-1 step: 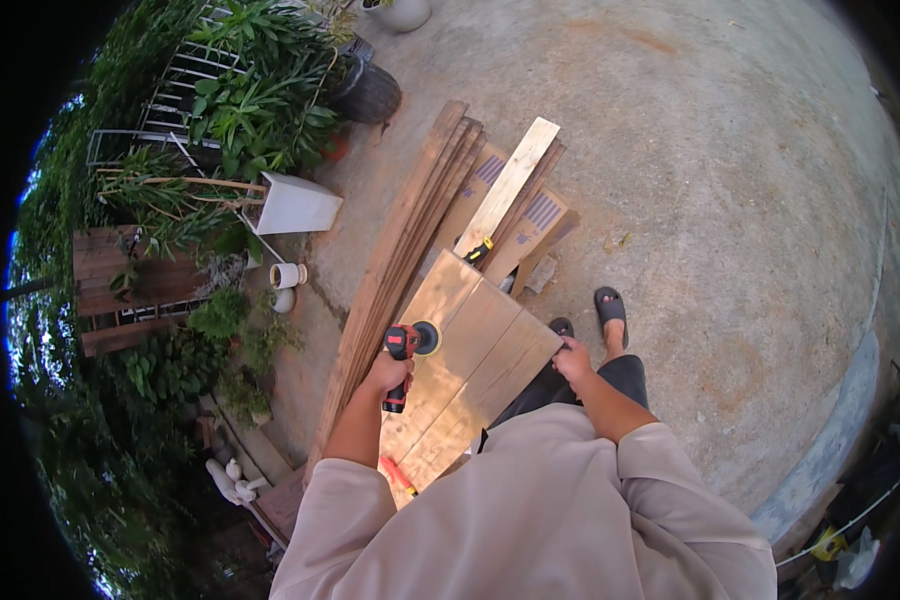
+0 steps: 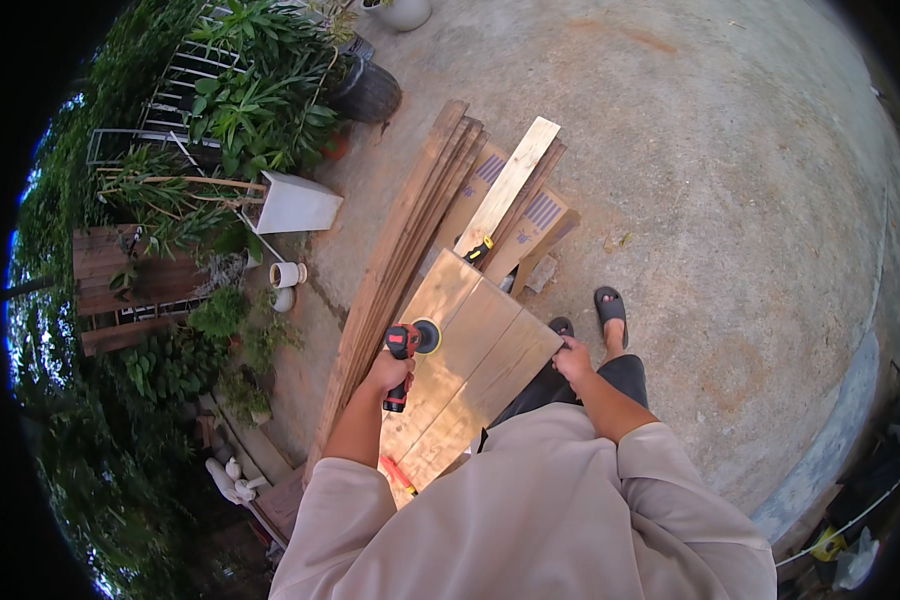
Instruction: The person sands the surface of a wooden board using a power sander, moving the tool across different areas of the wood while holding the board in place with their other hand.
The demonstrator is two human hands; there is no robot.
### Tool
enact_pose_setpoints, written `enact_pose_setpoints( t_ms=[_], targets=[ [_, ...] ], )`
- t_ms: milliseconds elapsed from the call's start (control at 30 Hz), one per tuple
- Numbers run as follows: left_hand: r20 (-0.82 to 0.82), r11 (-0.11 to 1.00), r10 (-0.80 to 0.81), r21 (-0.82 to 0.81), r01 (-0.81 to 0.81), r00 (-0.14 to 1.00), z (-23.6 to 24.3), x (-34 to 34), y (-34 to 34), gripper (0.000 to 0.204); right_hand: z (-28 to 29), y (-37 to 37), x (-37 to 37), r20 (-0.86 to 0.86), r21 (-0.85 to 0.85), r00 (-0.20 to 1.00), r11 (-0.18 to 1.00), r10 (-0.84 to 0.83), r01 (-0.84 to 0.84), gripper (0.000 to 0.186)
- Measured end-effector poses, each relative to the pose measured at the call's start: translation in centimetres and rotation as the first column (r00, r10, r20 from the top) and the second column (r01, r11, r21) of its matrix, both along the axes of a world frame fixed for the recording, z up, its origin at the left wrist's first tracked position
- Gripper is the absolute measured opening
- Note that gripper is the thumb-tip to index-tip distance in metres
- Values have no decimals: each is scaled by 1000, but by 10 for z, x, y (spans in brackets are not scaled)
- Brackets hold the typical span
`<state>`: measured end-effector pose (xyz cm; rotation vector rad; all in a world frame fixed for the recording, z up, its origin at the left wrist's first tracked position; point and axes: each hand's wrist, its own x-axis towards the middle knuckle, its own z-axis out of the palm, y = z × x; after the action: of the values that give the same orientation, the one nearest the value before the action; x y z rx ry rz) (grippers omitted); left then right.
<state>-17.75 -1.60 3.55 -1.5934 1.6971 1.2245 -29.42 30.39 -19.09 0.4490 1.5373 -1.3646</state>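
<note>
My left hand (image 2: pixel 392 375) is wrapped round the grip of a red and black cordless drill-style sander (image 2: pixel 402 342). Its round disc (image 2: pixel 428 337), yellow at the rim, rests at the left side of a wooden panel (image 2: pixel 480 335) made of several boards. The left strip of that panel looks lighter than the boards to the right. At the panel's right corner, my right hand (image 2: pixel 572 362) grips the edge, fingers curled over it. Near my shirt, a red and yellow handled tool (image 2: pixel 398 474) lies on the panel, its kind unclear.
Long brown planks (image 2: pixel 400 235) lie stacked to the left. Beyond the panel are a pale board (image 2: pixel 510 185), cardboard boxes (image 2: pixel 538 222) and a yellow-black tool handle (image 2: pixel 479 250). A white planter (image 2: pixel 298 204) and potted plants stand at the left. My sandalled foot (image 2: pixel 611 308) is on concrete.
</note>
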Motion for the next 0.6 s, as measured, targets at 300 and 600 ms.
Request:
enact_pose_setpoints(
  t_ms=[300,600],
  targets=[
    [-1,989,-147,-1,147,989,-15,-19,-1,8,-16,1,4,-31,-18,999,1000,16,-17,48],
    [49,995,-98,-31,99,994,1,-15,0,5,-17,2,5,-39,-11,999,1000,26,-26,47]
  ],
)
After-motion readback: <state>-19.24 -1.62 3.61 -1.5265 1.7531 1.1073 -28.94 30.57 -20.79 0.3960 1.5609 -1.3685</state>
